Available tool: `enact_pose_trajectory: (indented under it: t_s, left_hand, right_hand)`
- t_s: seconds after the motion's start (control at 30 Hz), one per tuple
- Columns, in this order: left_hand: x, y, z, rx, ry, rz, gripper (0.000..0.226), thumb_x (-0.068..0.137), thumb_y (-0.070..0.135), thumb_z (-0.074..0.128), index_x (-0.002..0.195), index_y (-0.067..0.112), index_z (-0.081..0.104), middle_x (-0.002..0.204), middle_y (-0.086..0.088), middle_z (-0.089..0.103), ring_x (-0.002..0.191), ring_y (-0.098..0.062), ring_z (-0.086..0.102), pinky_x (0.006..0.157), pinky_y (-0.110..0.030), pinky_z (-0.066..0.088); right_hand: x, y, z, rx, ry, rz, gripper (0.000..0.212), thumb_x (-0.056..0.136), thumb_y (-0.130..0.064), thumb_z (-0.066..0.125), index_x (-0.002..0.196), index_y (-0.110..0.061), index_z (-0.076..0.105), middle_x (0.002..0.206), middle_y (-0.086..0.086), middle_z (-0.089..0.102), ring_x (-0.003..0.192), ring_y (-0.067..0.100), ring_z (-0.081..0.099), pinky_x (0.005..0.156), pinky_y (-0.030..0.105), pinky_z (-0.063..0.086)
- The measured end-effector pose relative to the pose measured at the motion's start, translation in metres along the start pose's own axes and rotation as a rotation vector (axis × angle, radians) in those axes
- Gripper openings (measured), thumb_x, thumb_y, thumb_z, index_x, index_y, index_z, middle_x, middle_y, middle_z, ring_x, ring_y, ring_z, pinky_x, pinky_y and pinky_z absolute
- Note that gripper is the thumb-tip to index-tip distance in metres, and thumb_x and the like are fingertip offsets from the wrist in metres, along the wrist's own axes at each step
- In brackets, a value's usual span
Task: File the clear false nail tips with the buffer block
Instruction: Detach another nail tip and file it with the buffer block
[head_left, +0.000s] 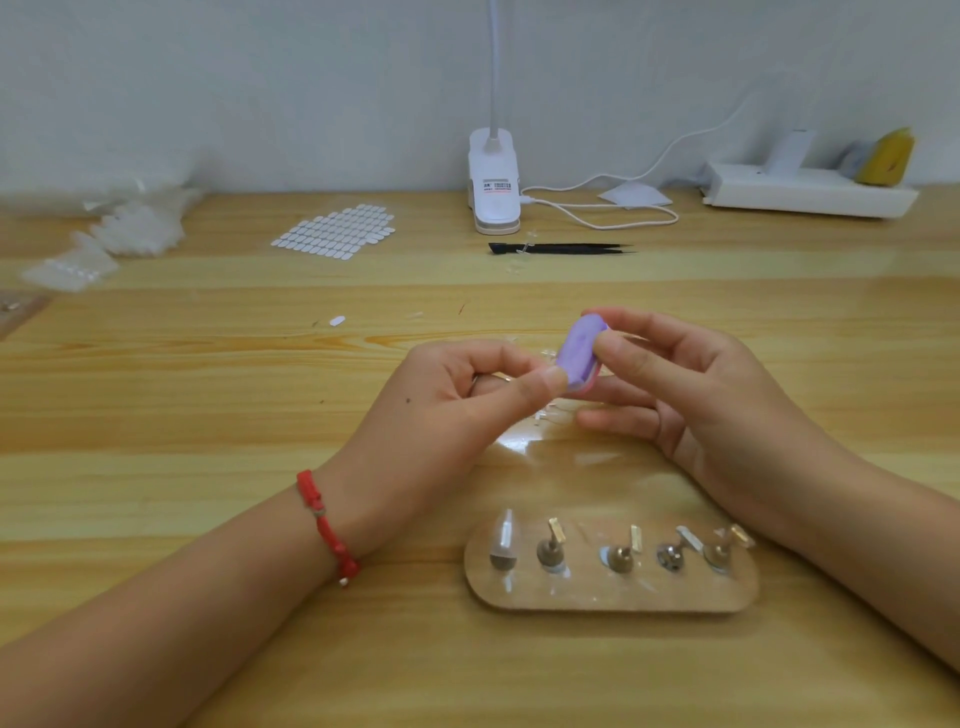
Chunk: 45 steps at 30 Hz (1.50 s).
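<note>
Cut off at the forearm by the frame's edges, the left hand and right hand meet above the table, just beyond a wooden stand whose leftmost peg carries a clear nail tip. The right grip holds the lilac buffer block, long axis pointing away and slightly right, far end behind fingers. The left grip is narrow, thumb and forefinger pinched at the block's near end; what they hold cannot be told.
</note>
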<state>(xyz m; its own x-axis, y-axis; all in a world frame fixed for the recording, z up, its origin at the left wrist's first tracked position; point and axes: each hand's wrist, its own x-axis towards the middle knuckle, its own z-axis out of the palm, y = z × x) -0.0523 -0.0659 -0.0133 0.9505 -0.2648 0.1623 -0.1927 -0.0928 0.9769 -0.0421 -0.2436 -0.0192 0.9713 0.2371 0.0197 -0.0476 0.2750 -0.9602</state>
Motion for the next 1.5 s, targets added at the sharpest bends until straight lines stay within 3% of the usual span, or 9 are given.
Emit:
enact_pose_trajectory:
  t_s: [0.17, 0.57, 0.7, 0.87, 0.97, 1.1, 1.2, 1.3, 1.5]
  left_hand:
    - [0.0013, -0.002, -0.0031, -0.018, 0.064, -0.024, 0.019, 0.08, 0.029, 0.063, 0.079, 0.011, 0.07, 0.047, 0.005, 0.023, 0.04, -0.005, 0.018, 0.04, -0.01, 0.024]
    - [0.0007, -0.002, -0.0015, -0.04, 0.055, -0.01, 0.018, 0.074, 0.033, 0.065, 0.073, 0.016, 0.07, 0.047, 0.006, 0.024, 0.04, -0.004, 0.019, 0.041, -0.006, 0.027]
    - [0.002, -0.0042, -0.004, -0.029, 0.083, -0.029, 0.015, 0.08, 0.028, 0.065, 0.075, 0.015, 0.07, 0.048, 0.005, 0.024, 0.041, -0.006, 0.018, 0.04, -0.011, 0.024]
    - [0.0008, -0.0029, -0.0025, -0.053, 0.083, -0.013, 0.016, 0.074, 0.032, 0.065, 0.072, 0.018, 0.071, 0.049, 0.003, 0.022, 0.042, -0.006, 0.018, 0.042, -0.006, 0.028]
    - [0.0009, -0.0036, -0.0038, -0.039, 0.074, -0.019, 0.019, 0.077, 0.031, 0.064, 0.077, 0.013, 0.07, 0.05, 0.001, 0.023, 0.041, -0.007, 0.017, 0.039, -0.009, 0.023]
    - [0.0007, -0.0033, -0.003, -0.04, 0.058, -0.026, 0.023, 0.076, 0.032, 0.064, 0.08, 0.01, 0.071, 0.053, -0.001, 0.022, 0.041, -0.006, 0.017, 0.039, -0.008, 0.024]
    - [0.001, -0.0039, -0.0044, -0.04, 0.072, -0.036, 0.019, 0.081, 0.027, 0.064, 0.08, 0.009, 0.07, 0.052, 0.0, 0.023, 0.04, -0.006, 0.018, 0.039, -0.011, 0.022]
    - [0.0007, -0.0044, -0.0027, -0.026, 0.051, -0.025, 0.03, 0.075, 0.033, 0.063, 0.083, 0.005, 0.071, 0.053, -0.001, 0.022, 0.041, -0.006, 0.017, 0.039, -0.01, 0.023]
    - [0.0005, -0.0031, -0.0034, -0.041, 0.04, -0.022, 0.018, 0.078, 0.029, 0.063, 0.078, 0.013, 0.071, 0.054, -0.002, 0.022, 0.04, -0.006, 0.018, 0.039, -0.007, 0.025]
  right_hand:
    - [-0.0025, 0.001, 0.0023, -0.07, -0.069, 0.001, 0.032, 0.073, -0.021, 0.068, 0.104, -0.013, 0.068, 0.088, 0.009, 0.076, 0.082, 0.024, 0.074, 0.059, 0.023, 0.057]
    - [-0.0002, -0.0008, -0.0006, 0.041, 0.007, -0.001, 0.035, 0.071, -0.02, 0.068, 0.105, -0.01, 0.065, 0.084, 0.008, 0.075, 0.079, 0.022, 0.075, 0.054, 0.022, 0.056]
    - [-0.0017, 0.0005, 0.0031, -0.077, -0.045, -0.02, 0.031, 0.063, -0.024, 0.074, 0.094, -0.017, 0.073, 0.087, 0.009, 0.075, 0.081, 0.024, 0.074, 0.052, 0.023, 0.056]
    - [0.0004, -0.0013, -0.0008, 0.037, -0.004, -0.007, 0.034, 0.069, -0.02, 0.07, 0.101, -0.01, 0.062, 0.085, 0.011, 0.075, 0.082, 0.025, 0.074, 0.052, 0.022, 0.055]
    - [-0.0014, 0.0003, 0.003, -0.085, -0.07, -0.029, 0.036, 0.064, -0.024, 0.075, 0.096, -0.011, 0.065, 0.083, 0.01, 0.074, 0.077, 0.024, 0.074, 0.055, 0.024, 0.057]
    - [0.0011, -0.0006, 0.0001, 0.041, -0.011, -0.015, 0.03, 0.069, -0.019, 0.069, 0.098, -0.011, 0.064, 0.08, 0.008, 0.075, 0.075, 0.022, 0.074, 0.055, 0.022, 0.056]
    - [-0.0006, -0.0001, 0.002, -0.036, -0.066, -0.016, 0.026, 0.066, -0.02, 0.072, 0.092, -0.016, 0.072, 0.084, 0.011, 0.075, 0.078, 0.025, 0.074, 0.056, 0.023, 0.057]
    - [0.0003, -0.0009, -0.0002, 0.04, -0.027, -0.012, 0.027, 0.071, -0.017, 0.068, 0.098, -0.012, 0.066, 0.081, 0.009, 0.075, 0.075, 0.021, 0.074, 0.056, 0.022, 0.056]
    - [-0.0005, -0.0002, 0.001, 0.009, -0.022, -0.049, 0.027, 0.065, -0.021, 0.074, 0.092, -0.016, 0.069, 0.082, 0.009, 0.074, 0.077, 0.024, 0.074, 0.055, 0.022, 0.056]
